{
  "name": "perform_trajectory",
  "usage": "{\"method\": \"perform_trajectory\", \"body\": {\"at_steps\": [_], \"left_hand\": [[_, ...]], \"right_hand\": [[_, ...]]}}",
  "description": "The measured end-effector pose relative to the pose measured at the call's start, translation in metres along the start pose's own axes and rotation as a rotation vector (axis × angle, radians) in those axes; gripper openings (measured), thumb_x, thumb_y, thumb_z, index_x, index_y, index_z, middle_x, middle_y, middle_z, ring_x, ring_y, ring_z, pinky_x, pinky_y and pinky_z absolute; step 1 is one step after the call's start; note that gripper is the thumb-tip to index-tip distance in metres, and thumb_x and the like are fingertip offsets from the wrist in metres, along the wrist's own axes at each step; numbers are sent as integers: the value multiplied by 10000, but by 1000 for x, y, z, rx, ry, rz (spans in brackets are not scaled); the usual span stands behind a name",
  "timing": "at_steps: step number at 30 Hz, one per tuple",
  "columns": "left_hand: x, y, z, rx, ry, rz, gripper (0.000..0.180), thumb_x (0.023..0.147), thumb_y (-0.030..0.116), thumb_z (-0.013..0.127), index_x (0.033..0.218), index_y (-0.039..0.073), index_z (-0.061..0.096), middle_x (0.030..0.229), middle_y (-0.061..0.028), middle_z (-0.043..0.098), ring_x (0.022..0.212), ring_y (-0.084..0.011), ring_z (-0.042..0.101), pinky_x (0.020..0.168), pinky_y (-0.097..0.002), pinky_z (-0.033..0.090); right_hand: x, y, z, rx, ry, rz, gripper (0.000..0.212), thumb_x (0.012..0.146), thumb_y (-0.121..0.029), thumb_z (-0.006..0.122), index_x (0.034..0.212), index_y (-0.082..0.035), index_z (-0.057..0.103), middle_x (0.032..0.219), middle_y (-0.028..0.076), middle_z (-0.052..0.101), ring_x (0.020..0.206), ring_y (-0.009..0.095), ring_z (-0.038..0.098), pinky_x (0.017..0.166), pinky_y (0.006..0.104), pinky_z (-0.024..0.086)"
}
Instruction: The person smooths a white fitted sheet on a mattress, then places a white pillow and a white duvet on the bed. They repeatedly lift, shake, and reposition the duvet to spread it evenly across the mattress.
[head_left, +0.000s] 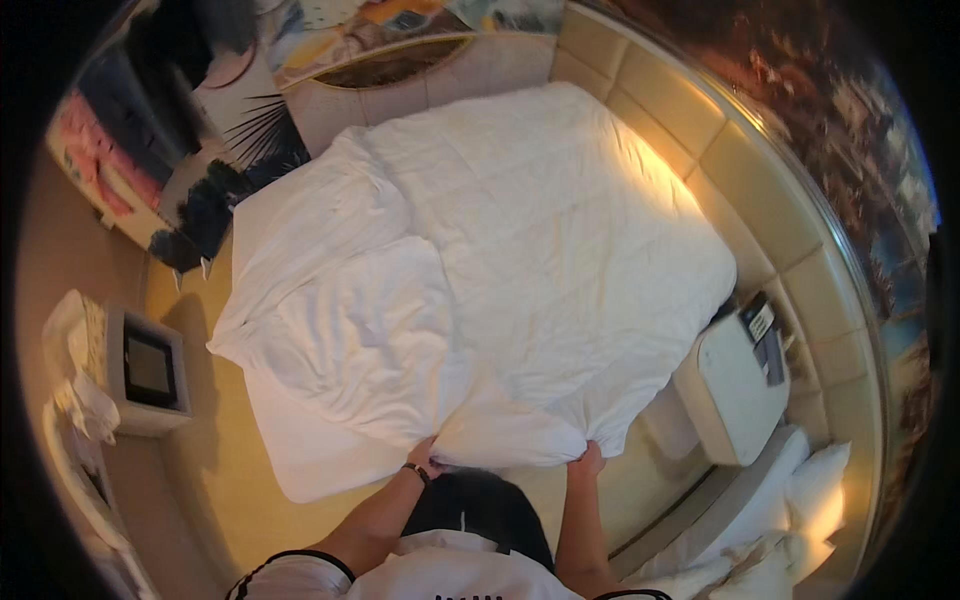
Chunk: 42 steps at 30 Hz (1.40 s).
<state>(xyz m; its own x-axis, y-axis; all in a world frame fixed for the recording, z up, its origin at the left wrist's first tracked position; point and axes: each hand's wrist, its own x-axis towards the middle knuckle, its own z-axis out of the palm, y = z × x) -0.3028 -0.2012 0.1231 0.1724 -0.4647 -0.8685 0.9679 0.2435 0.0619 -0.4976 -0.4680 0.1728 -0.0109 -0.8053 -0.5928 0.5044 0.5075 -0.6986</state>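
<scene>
A white duvet (530, 260) covers most of the bed, flat on the right and far side. Toward the left it lies bunched in loose folds. My left hand (426, 457) is closed on the duvet's near edge, a dark band on its wrist. Farther right along that edge, my right hand (588, 459) grips it near the corner. Between my two hands the fabric is stretched and hangs over the bed's near side. At the near left, the white mattress (300, 450) shows bare of the duvet.
A white bedside table (735, 390) with dark items stands right of the bed. Padded panels (780, 215) line the right wall. White pillows and bedding (780, 520) lie at the lower right. On the left is a small cabinet with a dark front (150, 370).
</scene>
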Motion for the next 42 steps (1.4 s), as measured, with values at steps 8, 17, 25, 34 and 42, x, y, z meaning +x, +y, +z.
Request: {"method": "perform_trajectory", "body": {"at_steps": [8,17,25,34,42], "left_hand": [[1,20,27,-96,268,22,216,822,188,568,974,46,511,807,-128,561,613,-260,559,517,-417,498],[10,113,95,-606,239,260,151,823,169,552,880,48,482,709,-117,525,519,-227,489,451,-363,438],[39,236,175,-802,221,778,54,777,11,523,810,-22,496,675,-122,556,579,-243,553,581,-323,507],[86,183,151,630,1057,967,430,662,57,624,1071,-6,505,1060,-210,495,952,-316,513,824,-376,431],[84,221,138,1286,1270,1142,635,650,172,713,1172,-25,409,1229,-217,404,1185,-341,329,992,-419,280]], "right_hand": [[-59,-47,100,-327,-1,-296,365,761,46,481,1119,-23,460,853,98,534,580,134,476,455,261,394],[-23,-9,309,-496,-460,-547,387,707,84,457,1094,103,452,1006,135,548,831,210,518,766,308,426],[39,93,487,-692,-950,-624,368,724,61,453,1089,58,495,1025,120,579,923,200,546,831,292,411],[129,155,493,-857,-1186,500,490,851,-102,513,1310,-108,341,1207,95,491,938,202,540,752,348,457],[162,130,319,-1072,-772,713,444,807,-147,553,1230,-102,423,1027,70,573,856,201,564,704,351,469]]}}
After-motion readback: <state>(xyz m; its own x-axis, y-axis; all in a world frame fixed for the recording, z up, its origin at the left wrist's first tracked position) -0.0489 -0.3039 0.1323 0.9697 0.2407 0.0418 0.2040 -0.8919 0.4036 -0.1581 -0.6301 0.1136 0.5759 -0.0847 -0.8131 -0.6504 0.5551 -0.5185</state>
